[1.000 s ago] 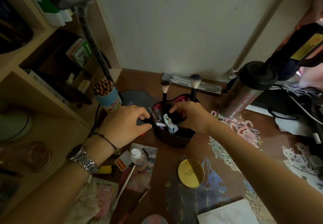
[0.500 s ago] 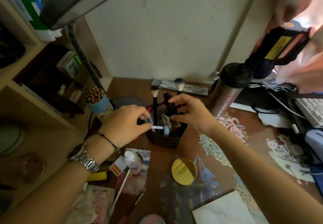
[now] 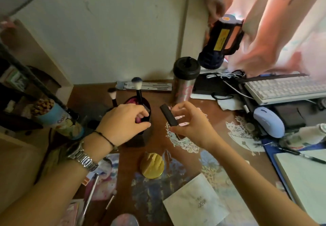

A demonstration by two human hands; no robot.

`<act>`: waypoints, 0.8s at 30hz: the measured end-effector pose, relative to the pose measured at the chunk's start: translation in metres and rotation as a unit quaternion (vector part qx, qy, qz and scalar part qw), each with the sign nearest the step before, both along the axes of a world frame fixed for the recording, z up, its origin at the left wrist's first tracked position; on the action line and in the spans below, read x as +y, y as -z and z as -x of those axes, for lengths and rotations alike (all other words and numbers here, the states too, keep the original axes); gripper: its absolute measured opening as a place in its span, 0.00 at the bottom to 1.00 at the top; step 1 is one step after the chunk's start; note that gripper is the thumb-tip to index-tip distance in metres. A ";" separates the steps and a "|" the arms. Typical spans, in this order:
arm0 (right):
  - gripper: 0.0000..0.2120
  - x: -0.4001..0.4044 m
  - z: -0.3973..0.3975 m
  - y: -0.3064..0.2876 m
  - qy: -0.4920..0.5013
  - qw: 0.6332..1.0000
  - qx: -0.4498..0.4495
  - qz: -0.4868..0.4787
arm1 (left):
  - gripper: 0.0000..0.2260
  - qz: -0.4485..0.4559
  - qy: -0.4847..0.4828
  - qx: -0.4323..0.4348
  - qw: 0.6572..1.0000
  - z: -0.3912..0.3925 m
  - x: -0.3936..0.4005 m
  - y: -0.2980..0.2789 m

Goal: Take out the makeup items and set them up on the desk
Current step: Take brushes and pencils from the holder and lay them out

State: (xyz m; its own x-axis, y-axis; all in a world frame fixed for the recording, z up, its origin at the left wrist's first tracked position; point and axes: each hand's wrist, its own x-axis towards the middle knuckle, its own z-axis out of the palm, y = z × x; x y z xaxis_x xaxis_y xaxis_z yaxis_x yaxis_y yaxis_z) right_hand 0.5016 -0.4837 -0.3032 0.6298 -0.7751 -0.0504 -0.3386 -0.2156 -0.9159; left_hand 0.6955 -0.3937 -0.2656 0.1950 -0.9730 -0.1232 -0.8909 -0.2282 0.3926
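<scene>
A dark makeup pouch (image 3: 147, 110) with a pink lining stands open on the brown desk (image 3: 158, 142). Two black-handled brushes stick up from it, a small one (image 3: 112, 95) and a taller one (image 3: 138, 88). My left hand (image 3: 123, 121) grips the pouch's near rim, fingers curled over the edge. To the right of the pouch, my right hand (image 3: 188, 125) pinches a slim black stick-shaped makeup item (image 3: 168, 114), lifted clear of the pouch and tilted. A round gold compact (image 3: 152, 165) lies on the desk in front of the pouch.
A tumbler with a black lid (image 3: 185, 79) stands behind my right hand. A white keyboard (image 3: 285, 89) and a mouse (image 3: 269, 121) lie to the right. A cup of pencils (image 3: 53, 116) stands left. Photos, a notebook (image 3: 195, 201) and thin tools lie near the front edge.
My right hand has lifted the black stick out of the pouch and carried it right. My left hand stays on the pouch's rim. The view has swung right.
</scene>
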 end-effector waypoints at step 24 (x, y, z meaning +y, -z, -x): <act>0.16 -0.031 0.237 0.091 0.231 0.936 0.259 0.061 | 0.14 -0.098 0.108 -0.036 0.989 0.157 -0.074 0.036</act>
State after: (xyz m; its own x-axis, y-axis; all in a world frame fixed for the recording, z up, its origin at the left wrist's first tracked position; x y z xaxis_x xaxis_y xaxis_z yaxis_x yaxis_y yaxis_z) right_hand 0.2649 -0.5144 -0.3941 0.1416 -0.9787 -0.1488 -0.8127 -0.0291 -0.5819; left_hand 0.5387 -0.4674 -0.3021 0.0011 -0.9519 -0.3065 -0.9514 -0.0954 0.2929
